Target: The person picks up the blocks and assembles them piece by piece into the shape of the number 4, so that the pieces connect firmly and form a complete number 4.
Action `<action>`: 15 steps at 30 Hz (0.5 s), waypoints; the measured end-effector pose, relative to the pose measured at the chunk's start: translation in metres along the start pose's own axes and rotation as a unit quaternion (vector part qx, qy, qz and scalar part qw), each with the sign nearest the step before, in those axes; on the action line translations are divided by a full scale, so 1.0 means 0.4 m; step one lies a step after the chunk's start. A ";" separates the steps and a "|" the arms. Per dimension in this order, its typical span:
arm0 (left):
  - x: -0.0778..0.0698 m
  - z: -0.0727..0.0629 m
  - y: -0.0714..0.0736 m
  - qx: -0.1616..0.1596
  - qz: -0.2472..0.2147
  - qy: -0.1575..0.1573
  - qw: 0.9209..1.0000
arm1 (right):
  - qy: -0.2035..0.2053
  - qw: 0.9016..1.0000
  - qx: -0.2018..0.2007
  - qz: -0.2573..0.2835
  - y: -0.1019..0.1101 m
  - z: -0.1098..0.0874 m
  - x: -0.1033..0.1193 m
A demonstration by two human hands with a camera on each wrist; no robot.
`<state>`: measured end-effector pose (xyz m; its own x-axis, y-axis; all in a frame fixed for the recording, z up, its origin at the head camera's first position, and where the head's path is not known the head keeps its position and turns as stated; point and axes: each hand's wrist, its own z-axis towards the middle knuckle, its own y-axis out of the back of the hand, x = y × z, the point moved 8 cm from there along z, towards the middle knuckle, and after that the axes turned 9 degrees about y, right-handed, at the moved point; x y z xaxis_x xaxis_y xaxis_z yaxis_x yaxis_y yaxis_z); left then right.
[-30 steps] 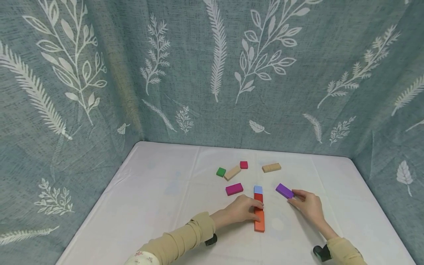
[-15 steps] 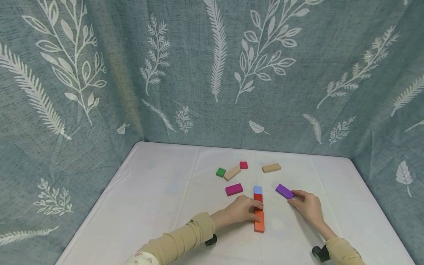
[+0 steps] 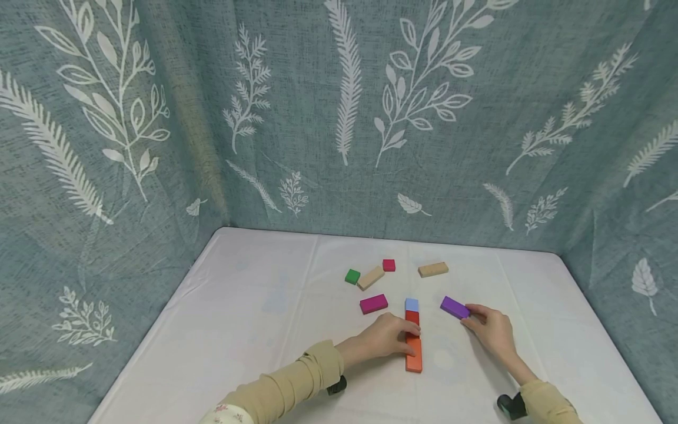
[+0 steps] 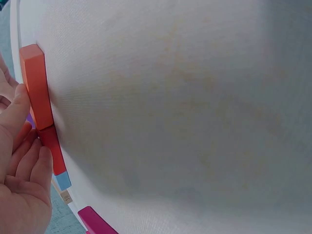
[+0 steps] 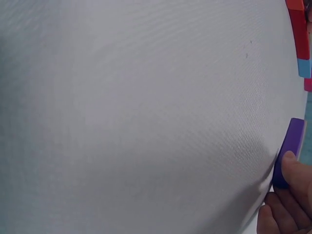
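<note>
A straight row on the white table holds an orange block (image 3: 414, 359) nearest me, a red block (image 3: 412, 318) beyond it and a small light blue block (image 3: 411, 304) at the far end. My left hand (image 3: 385, 337) rests across the row from the left, thumb over the orange block, fingers over the red one, around where the two meet. To the right, my right hand (image 3: 494, 333) pinches the near end of a purple block (image 3: 454, 307) between thumb and fingers. In the right wrist view the thumb lies on the purple block (image 5: 291, 139), other fingers curled below.
A magenta block (image 3: 374, 304) lies left of the row. Farther back sit a green block (image 3: 352, 277), a plain wooden block (image 3: 371, 278), a small crimson block (image 3: 389, 265) and another plain wooden block (image 3: 433, 270). A patterned blue-green curtain (image 3: 318, 118) surrounds the table.
Both hands keep nearly the same places, the left at the row and the right holding the purple block. The whole view shifts very slightly.
</note>
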<state>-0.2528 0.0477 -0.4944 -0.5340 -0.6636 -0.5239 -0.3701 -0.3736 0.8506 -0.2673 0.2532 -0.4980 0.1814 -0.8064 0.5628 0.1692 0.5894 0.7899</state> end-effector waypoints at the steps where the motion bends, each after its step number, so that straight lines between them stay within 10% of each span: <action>1: 0.000 0.000 0.000 0.000 0.000 0.000 1.000 | 0.001 1.000 0.000 0.001 0.001 -0.001 0.001; 15: 0.004 0.003 -0.004 0.005 -0.007 0.005 1.000 | 0.028 1.000 -0.006 0.003 0.002 0.008 0.007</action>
<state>-0.2539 0.0481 -0.4966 -0.5204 -0.6649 -0.5359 -0.3851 -0.3774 0.8422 -0.2698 0.2512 -0.4949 0.2369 -0.7996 0.5518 0.1792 0.5942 0.7841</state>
